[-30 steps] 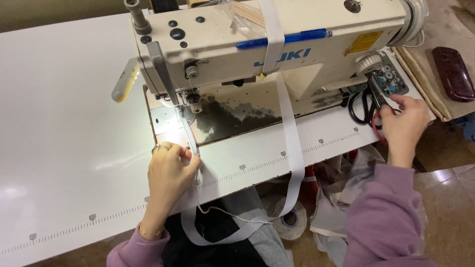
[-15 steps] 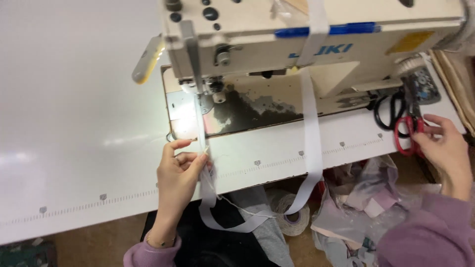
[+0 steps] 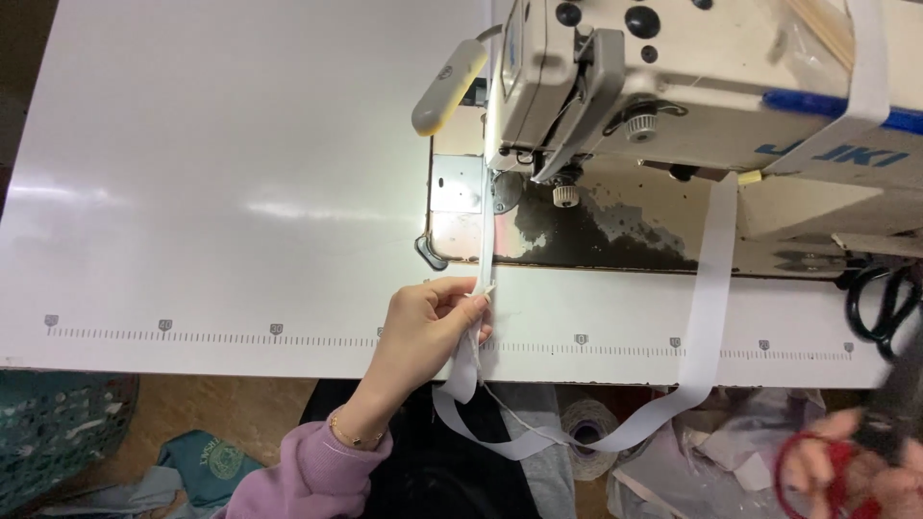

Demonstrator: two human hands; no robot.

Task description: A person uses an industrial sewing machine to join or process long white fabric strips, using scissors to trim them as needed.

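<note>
- Two hands show: the left hand (image 3: 423, 322) sits just below centre of the frame, and the right hand (image 3: 846, 471) is a blur at the lower right corner.
- Thumb and forefinger of the left hand pinch the white tape (image 3: 484, 279) where it crosses the table's front part; the other fingers curl loosely beneath.
- From that pinch the tape runs straight up to the presser foot (image 3: 500, 187) of the sewing machine (image 3: 692, 86), lying flat on the lit machine bed.
- Below the pinch the tape hangs off the table edge, loops down and right near the bottom centre, then climbs back up right of centre and over the machine's arm at the upper right.
- A thin gold bracelet (image 3: 354, 434) circles the left wrist, above a lilac sleeve (image 3: 308, 476).
- Closed around the red scissors (image 3: 827, 461), the right hand is motion-blurred below the table edge, well apart from the tape.
- Printed along the front of the white table (image 3: 212, 192) is a ruler scale (image 3: 212, 334), running left to right across the frame.
- At the right edge, black-handled shears (image 3: 880, 303) lie on the table just beside the machine.
- Under the table, a thread cone (image 3: 588, 428) stands near the bottom centre among cloth scraps.
</note>
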